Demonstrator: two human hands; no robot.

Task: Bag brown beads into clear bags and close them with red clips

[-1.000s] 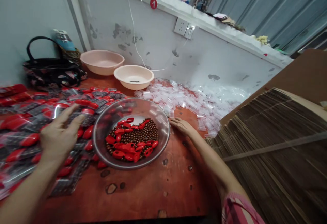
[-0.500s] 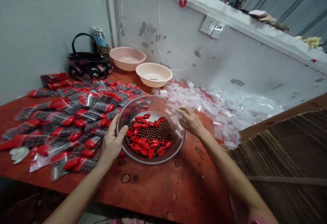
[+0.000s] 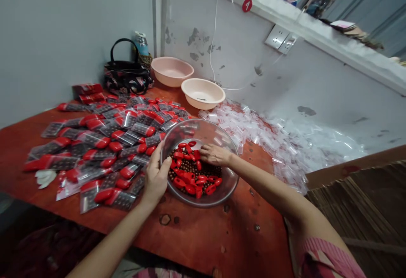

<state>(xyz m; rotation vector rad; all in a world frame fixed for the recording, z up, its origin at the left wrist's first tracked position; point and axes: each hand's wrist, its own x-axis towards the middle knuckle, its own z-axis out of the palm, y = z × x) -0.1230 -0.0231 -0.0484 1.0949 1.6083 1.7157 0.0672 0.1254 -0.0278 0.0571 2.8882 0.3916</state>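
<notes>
A clear plastic bowl (image 3: pixel 198 199) holds brown round beads (image 3: pixel 187 167) and several glossy red plastic pieces (image 3: pixel 187 178), each with a hole or loop. My left hand (image 3: pixel 157 178) grips the bowl's left rim, the thumb on top and the fingers round the outside wall. Inside the bowl, my right hand (image 3: pixel 215 155) points down at the beads with its fingers together and curled. Its fingertips are beside an upright red piece near the middle of the heap. What they pinch, if anything, is hidden.
Left of the bowl lies a pile of clear packets with red ends (image 3: pixel 95 142). Small clear plastic pieces (image 3: pixel 253 130) are heaped to the right. Behind stand a pink basin (image 3: pixel 173 75), a cream basin (image 3: pixel 203 96) and a black handbag (image 3: pixel 127 77). A cardboard box (image 3: pixel 355 166) borders the right.
My right hand has left the bowl's right rim and reached in to the beads and red pieces. The left hand keeps its hold on the rim. The whole view has shifted.
</notes>
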